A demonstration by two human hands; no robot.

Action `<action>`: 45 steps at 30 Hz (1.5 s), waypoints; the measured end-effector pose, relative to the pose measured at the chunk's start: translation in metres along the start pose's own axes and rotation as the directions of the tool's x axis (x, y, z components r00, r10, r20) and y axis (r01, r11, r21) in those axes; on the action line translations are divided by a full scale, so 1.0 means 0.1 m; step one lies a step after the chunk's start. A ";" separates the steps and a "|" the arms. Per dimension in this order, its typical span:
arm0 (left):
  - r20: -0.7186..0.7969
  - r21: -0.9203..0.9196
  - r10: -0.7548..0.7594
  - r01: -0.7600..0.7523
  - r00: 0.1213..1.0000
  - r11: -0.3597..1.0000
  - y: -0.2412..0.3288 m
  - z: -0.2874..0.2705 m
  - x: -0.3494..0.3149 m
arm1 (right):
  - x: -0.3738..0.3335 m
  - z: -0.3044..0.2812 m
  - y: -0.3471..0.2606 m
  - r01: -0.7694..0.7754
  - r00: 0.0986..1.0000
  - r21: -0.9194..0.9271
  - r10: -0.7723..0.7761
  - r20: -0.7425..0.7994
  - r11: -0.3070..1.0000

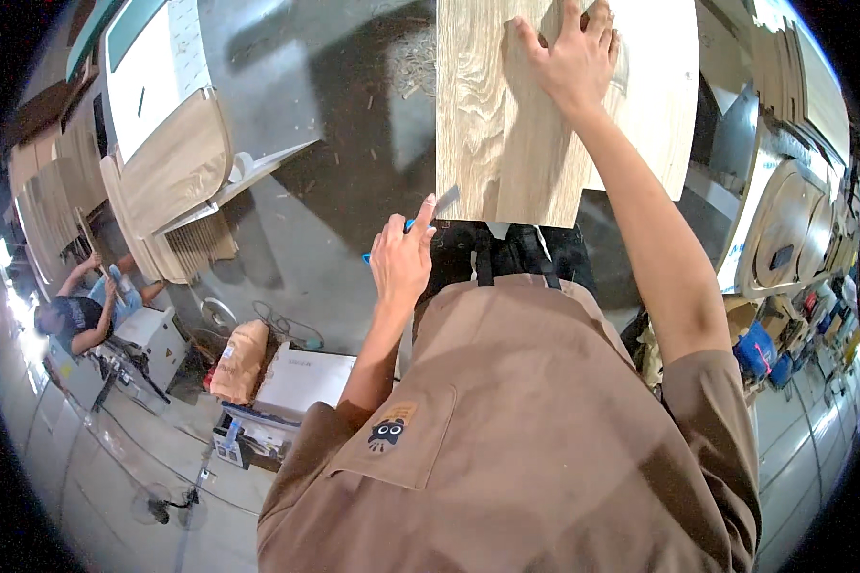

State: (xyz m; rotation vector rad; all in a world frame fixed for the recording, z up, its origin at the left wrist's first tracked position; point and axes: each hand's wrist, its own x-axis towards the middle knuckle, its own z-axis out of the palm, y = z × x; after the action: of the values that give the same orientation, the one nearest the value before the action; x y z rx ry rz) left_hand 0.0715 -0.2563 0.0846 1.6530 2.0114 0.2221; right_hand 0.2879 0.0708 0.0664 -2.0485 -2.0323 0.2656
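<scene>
A pale wood-grain board (473, 105) lies in front of me, with its near edge close to my apron. My right hand (575, 59) presses flat on its far part, fingers spread. At the board's near left corner my left hand (401, 250) is closed around a blue-handled utility knife (447, 199). The knife's grey blade points up and right, at the corner. Whether it touches the edge, I cannot tell. Most of the handle is hidden by my fingers.
Stacked wood-grain panels (177, 153) stand at the left, and more panels (784, 229) at the right. A brown paper sack (241, 361) and a white box (304, 380) sit at lower left. Another person (91, 320) works at far left. Wood scraps (413, 65) lie on the floor.
</scene>
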 end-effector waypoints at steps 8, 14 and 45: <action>-0.003 0.048 0.055 -0.054 0.999 0.997 0.05 -0.13 0.50 | 0.01 -0.01 -0.01 -0.016 1.000 0.006 0.016 -0.007 1.000; -0.002 0.091 0.084 -0.083 0.996 0.992 0.09 -0.19 1.01 | 0.04 -0.03 0.02 -0.016 0.999 0.010 0.016 -0.035 1.000; -0.004 0.203 0.215 -0.210 0.977 0.956 0.48 -1.05 4.75 | 0.10 0.05 0.12 -0.003 0.999 0.035 0.005 -0.054 0.999</action>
State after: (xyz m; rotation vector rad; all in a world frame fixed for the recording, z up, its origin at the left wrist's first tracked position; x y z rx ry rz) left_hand 0.0059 0.2270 0.0579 2.0064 1.9265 0.1187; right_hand 0.2981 0.0808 0.0584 -2.0176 -1.9778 0.2414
